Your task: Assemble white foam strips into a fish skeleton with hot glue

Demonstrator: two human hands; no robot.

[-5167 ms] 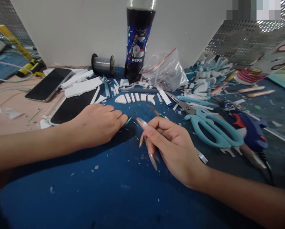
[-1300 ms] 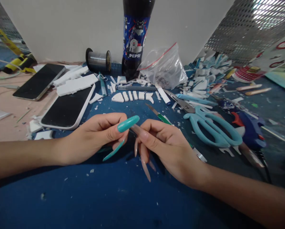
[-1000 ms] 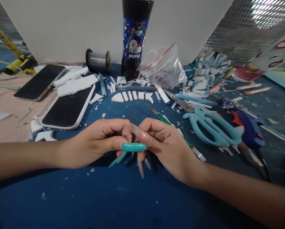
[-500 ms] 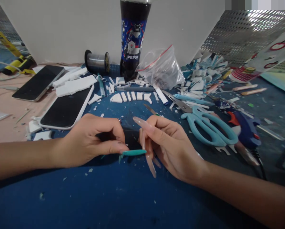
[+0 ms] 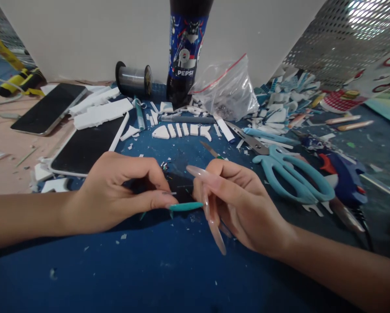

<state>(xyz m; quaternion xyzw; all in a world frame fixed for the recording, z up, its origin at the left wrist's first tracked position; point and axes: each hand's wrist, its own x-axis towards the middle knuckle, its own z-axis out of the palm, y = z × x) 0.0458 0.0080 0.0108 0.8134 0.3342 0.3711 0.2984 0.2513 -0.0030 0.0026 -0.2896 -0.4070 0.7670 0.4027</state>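
My left hand (image 5: 126,195) pinches one end of a thin teal piece (image 5: 186,206) between thumb and bent fingers. The piece looks slim and pointed, with a small spur hanging near my thumb. Its far tip meets the long nails of my right hand (image 5: 237,200). Those fingers are curled, the thumb lying across toward the left; whatever is between them is hidden. Just behind my right hand a pointed blade (image 5: 210,150) shows, with a bit of green handle; I cannot tell whether the hand touches it. White pieces (image 5: 160,132) form a fish-skeleton row beyond both hands.
Blue-handled scissors (image 5: 293,178) and a dark blue glue gun (image 5: 341,174) lie to the right. A Pepsi bottle (image 5: 186,56), zip bag (image 5: 227,91) and line spool (image 5: 134,80) stand behind. Two phones (image 5: 87,148) lie left, and a scrap heap (image 5: 286,95) is back right.
The view has shifted slightly, so the background sits a little differently. Both hands keep nearly the same pose around the teal piece; the right fingers have tilted a bit.
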